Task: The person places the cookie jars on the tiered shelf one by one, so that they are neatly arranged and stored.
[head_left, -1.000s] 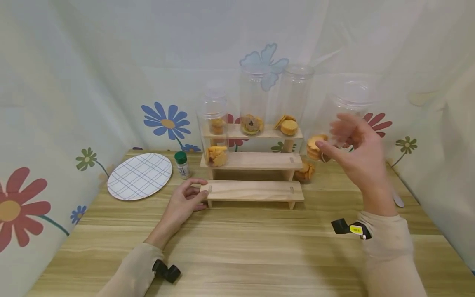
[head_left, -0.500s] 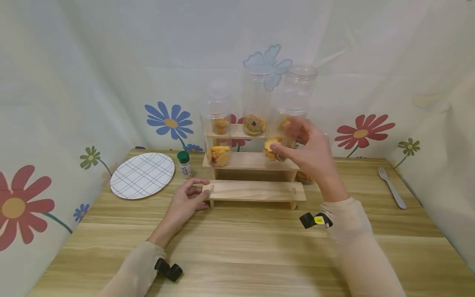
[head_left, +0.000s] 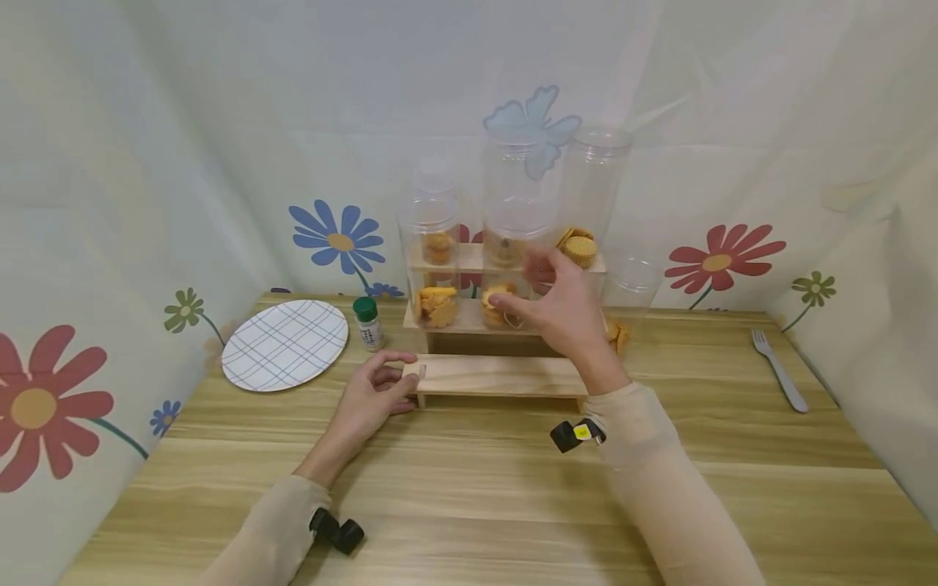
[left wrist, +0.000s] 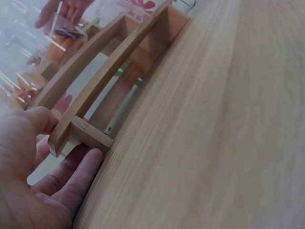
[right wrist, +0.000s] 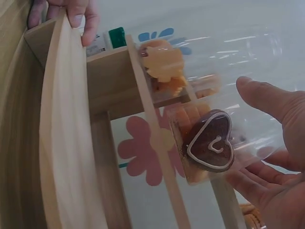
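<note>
My right hand [head_left: 567,313] grips a clear jar [right wrist: 209,138] of cookies, a dark heart-shaped cookie with white icing facing out. The jar is upright at the middle step of a three-step wooden rack [head_left: 498,374]; whether its base touches the step I cannot tell. To its left on that step stands another cookie jar [head_left: 437,305]. My left hand [head_left: 374,387] holds the left end of the lowest step, thumb on top and fingers at its side. In the left wrist view, those fingers [left wrist: 88,167] lie by the step's leg.
Several tall cookie jars, such as the right one [head_left: 580,248], stand on the top step. A jar [head_left: 632,301] stands on the table right of the rack. A checked plate [head_left: 284,346] and green-capped shaker [head_left: 368,324] lie left, a fork [head_left: 780,372] far right.
My right hand has carried the jar leftward from the right of the rack to the middle step, uncovering the fork and the table jar. The left hand stays on the lowest step.
</note>
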`<state>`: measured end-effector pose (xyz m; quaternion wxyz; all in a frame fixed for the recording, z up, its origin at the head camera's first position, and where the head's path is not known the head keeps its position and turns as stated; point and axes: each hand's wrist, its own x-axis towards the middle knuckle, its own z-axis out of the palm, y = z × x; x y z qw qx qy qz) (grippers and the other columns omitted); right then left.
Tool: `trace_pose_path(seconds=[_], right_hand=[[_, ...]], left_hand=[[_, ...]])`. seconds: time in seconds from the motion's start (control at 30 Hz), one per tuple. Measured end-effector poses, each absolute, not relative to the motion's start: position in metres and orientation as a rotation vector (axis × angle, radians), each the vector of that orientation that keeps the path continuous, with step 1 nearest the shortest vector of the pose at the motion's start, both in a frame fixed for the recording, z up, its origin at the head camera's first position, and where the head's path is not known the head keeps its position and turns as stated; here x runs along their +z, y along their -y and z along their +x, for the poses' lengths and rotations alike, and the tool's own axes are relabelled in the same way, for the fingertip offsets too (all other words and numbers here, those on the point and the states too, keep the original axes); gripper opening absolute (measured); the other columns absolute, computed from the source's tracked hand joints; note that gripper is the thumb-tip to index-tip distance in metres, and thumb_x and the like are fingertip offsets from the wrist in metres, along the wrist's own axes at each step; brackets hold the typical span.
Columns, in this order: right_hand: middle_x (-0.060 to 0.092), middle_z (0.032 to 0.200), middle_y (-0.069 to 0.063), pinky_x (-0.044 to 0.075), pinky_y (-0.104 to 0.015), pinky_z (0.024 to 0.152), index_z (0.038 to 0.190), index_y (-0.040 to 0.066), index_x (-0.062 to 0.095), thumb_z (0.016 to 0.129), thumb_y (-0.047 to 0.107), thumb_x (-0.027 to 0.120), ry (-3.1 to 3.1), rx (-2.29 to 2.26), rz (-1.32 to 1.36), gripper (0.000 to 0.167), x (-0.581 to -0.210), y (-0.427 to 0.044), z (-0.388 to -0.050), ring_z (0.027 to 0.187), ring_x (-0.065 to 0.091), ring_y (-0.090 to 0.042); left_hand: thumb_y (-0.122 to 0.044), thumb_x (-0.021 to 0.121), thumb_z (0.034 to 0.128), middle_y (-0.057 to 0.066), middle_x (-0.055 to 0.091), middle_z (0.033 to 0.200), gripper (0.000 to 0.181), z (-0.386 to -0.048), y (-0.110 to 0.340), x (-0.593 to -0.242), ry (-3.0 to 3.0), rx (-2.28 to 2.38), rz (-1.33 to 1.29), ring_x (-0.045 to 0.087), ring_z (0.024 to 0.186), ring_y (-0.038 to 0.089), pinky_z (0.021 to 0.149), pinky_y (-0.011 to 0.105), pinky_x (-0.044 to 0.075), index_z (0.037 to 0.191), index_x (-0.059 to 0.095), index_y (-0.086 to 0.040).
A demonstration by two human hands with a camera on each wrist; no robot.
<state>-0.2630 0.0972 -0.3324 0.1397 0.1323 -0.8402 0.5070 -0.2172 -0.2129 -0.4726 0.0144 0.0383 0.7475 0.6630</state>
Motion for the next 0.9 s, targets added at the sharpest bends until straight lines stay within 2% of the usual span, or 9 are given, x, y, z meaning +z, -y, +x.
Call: trace_pose_path(seconds=[0.17, 0.3, 0.6, 0.9], right_hand=[[0.071, 0.129, -0.018, 0.062, -0.044, 0.11, 0.139, 0.005, 0.065, 0.083, 0.034, 0.103, 2.403, 1.457, 0.368, 0.074, -0.3405, -0.0905, -0.2644, 0.123, 0.073, -0.033], [0.071, 0.126, -0.016, 0.063, -0.044, 0.108, 0.132, 0.007, 0.064, 0.082, 0.038, 0.103, 2.399, 1.457, 0.331, 0.071, -0.3427, -0.0883, -0.2636, 0.12, 0.073, -0.033], [0.069, 0.128, -0.01, 0.062, -0.045, 0.111, 0.137, 0.007, 0.06, 0.084, 0.039, 0.102, 2.447, 1.455, 0.263, 0.075, -0.3434, -0.0857, -0.2638, 0.122, 0.071, -0.03], [0.069, 0.132, -0.014, 0.062, -0.045, 0.111, 0.138, 0.004, 0.058, 0.085, 0.034, 0.102, 2.486, 1.443, 0.235, 0.075, -0.3435, -0.0856, -0.2643, 0.125, 0.072, -0.032]], left_hand=[[-0.016, 0.077, 0.1083, 0.021, 0.073, 0.115, 0.037, -0.2163, 0.2121, -0.4721, -2.324, 2.061, 0.12, 0.078, 0.103, 0.027, 0.085, 0.041, 0.072, 0.142, 0.066, -0.007], [-0.015, 0.077, 0.1084, 0.02, 0.073, 0.113, 0.036, -0.2164, 0.2118, -0.4727, -2.329, 2.058, 0.124, 0.078, 0.102, 0.027, 0.085, 0.041, 0.072, 0.142, 0.066, -0.007], [-0.016, 0.077, 0.1082, 0.021, 0.072, 0.114, 0.036, -0.2158, 0.2115, -0.4718, -2.349, 2.054, 0.112, 0.077, 0.101, 0.027, 0.084, 0.041, 0.072, 0.141, 0.067, -0.007], [-0.013, 0.076, 0.108, 0.02, 0.072, 0.113, 0.035, -0.2156, 0.2118, -0.471, -2.336, 2.065, 0.117, 0.077, 0.101, 0.027, 0.084, 0.042, 0.072, 0.141, 0.067, -0.007]])
